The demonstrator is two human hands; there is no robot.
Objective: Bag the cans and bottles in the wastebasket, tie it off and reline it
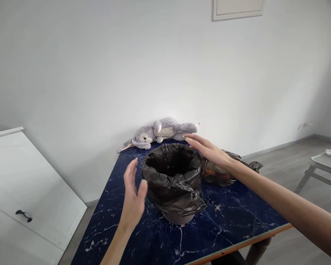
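A bin (178,218) stands upright on the blue marbled table (107,221), lined with a black bin bag (171,187) folded down over its rim. Only the bin's grey base shows below the plastic. My left hand (134,195) is at the bag's left side, thumb and fingers apart, holding nothing. On the opposite side, my right hand (209,149) reaches over the far right rim with its fingers stretched out; whether it touches the plastic I cannot tell. Behind my right forearm lies a filled, dark see-through bag (217,175), partly hidden, with orange-brown contents.
A grey plush bunny (165,130) lies on its side at the table's far edge, against the wall. To the left stands a white cabinet (24,184) with a black handle. A grey chair or stool (325,165) is at the right.
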